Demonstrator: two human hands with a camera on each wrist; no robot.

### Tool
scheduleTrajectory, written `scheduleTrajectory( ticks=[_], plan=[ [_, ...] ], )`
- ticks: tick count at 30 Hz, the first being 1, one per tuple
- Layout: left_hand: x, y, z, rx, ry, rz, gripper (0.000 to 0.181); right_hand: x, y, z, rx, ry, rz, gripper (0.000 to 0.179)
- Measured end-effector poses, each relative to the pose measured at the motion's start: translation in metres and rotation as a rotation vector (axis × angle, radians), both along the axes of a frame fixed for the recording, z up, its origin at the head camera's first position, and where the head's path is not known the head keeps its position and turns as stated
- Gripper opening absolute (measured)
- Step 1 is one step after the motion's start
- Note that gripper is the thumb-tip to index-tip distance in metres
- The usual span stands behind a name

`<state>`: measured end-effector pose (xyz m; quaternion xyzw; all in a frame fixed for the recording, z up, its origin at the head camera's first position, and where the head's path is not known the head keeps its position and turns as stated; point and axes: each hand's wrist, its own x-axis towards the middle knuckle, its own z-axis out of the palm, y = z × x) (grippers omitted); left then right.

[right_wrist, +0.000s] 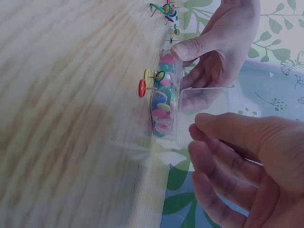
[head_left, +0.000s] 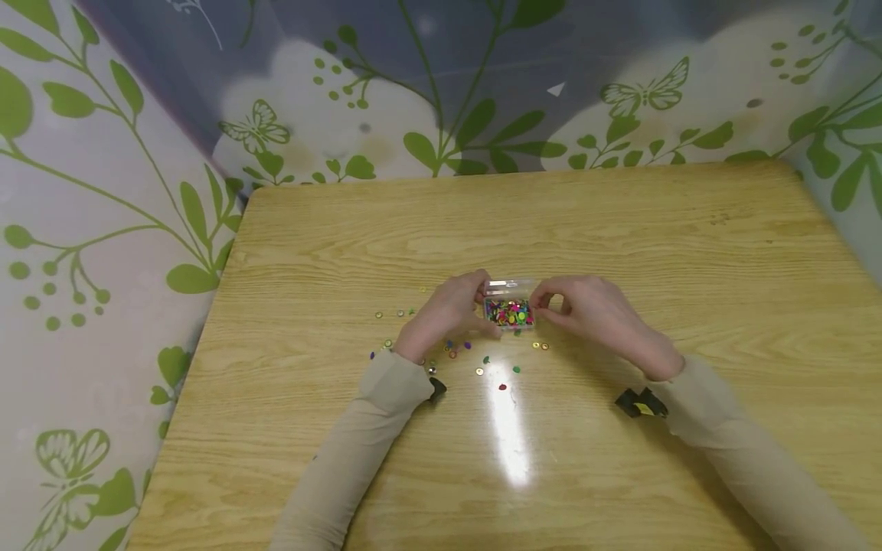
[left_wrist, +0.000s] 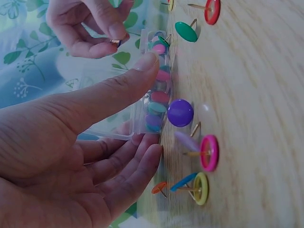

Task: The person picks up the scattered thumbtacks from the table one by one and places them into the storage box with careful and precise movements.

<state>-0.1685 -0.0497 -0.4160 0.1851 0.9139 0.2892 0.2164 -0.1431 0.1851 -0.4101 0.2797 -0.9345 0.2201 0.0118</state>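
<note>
A small clear plastic box (right_wrist: 176,102) full of colourful thumbtacks (head_left: 510,312) stands on the wooden table, its clear lid (head_left: 511,288) raised at the back. My left hand (head_left: 448,310) holds the box at its left end, thumb along the front side and fingers round the end and back. At the box's right end is my right hand (head_left: 596,310). Between its thumb and index finger it pinches a small thumbtack (left_wrist: 115,42), mostly covered by the fingertips. Purple (left_wrist: 180,113), pink (left_wrist: 209,153) and green (left_wrist: 186,32) thumbtacks lie close to the box's front.
Several more loose thumbtacks are scattered over the table (head_left: 620,474) left of and in front of the box, among them a red one (head_left: 502,387) and a gold one (head_left: 479,371). Behind the table rises a leaf-patterned wall (head_left: 482,130); another stands at the left.
</note>
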Motion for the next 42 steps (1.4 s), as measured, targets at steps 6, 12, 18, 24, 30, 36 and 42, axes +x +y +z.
scheduleTrajectory(
  ticks=[6, 12, 18, 24, 30, 36, 42],
  plan=[
    [0.000, 0.000, 0.000, 0.011, -0.011, 0.006, 0.057, -0.002, -0.005, 0.001, -0.035, 0.032, -0.041, 0.012],
    [-0.001, 0.000, 0.000, 0.018, -0.016, 0.012, 0.057, -0.002, -0.006, 0.003, -0.031, 0.047, -0.051, 0.021],
    [0.000, 0.000, 0.000, 0.006, -0.022, 0.013, 0.056, 0.001, -0.001, 0.004, -0.032, 0.064, -0.032, 0.015],
    [-0.001, 0.001, 0.000, 0.002, -0.026, 0.010, 0.056, 0.010, 0.006, 0.006, 0.014, 0.056, 0.027, 0.010],
    [-0.001, 0.000, 0.000, 0.014, -0.033, 0.019, 0.055, 0.020, 0.007, 0.003, 0.074, -0.082, 0.093, 0.011],
    [0.000, 0.000, 0.000, 0.010, -0.025, 0.017, 0.055, 0.023, 0.007, -0.002, 0.106, -0.106, 0.128, 0.010],
    [0.000, 0.001, 0.000, 0.012, -0.022, 0.018, 0.056, 0.021, 0.008, -0.003, 0.085, -0.075, 0.110, 0.010]
  ],
)
